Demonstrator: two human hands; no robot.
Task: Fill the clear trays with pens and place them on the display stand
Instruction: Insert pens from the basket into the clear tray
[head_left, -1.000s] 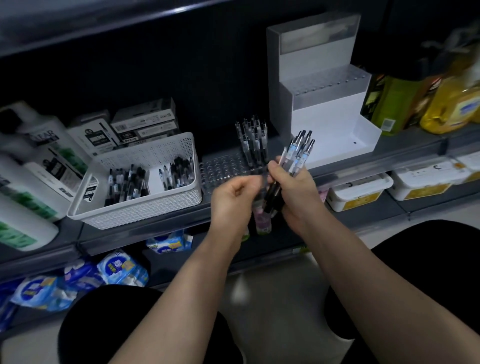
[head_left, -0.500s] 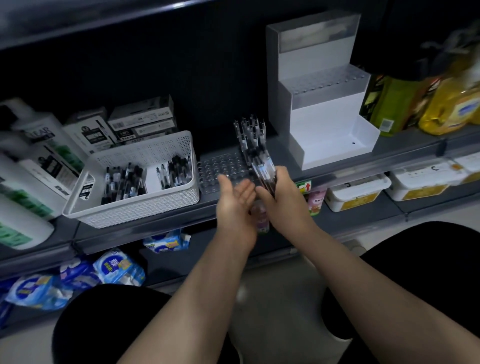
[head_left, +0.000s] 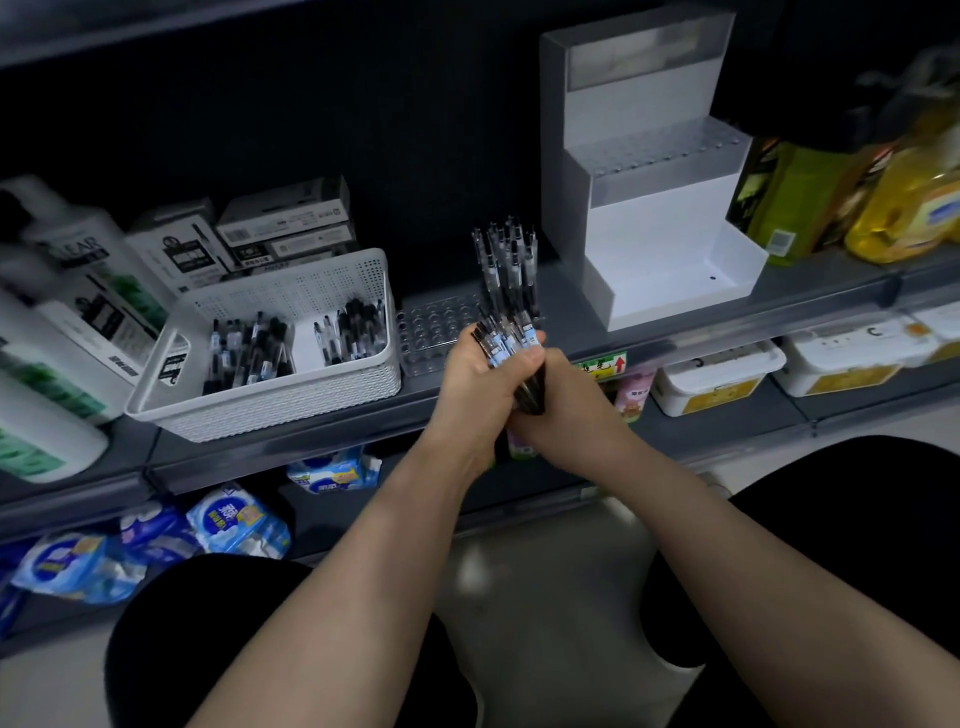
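A bundle of pens (head_left: 506, 343) is gripped between my left hand (head_left: 470, 379) and my right hand (head_left: 558, 410), just in front of the shelf edge. Behind them a clear tray (head_left: 436, 332) with rows of holes lies on the shelf, and several pens (head_left: 509, 270) stand upright at its right end. The white stepped display stand (head_left: 654, 228) rises to the right, with another clear tray (head_left: 660, 150) on its upper step. A white basket (head_left: 291, 395) to the left holds more loose pens (head_left: 254, 353).
Boxes (head_left: 283, 228) and white bottles (head_left: 62, 312) crowd the shelf's left side. Yellow and green bottles (head_left: 883, 202) stand at the right. White tubs (head_left: 722, 379) sit on the lower shelf, blue packets (head_left: 228, 519) lie below at left. My dark-clothed knees flank the floor.
The pen bundle was first held up in my right hand with its clips high. It came down toward the tray, and now both hands wrap it together.
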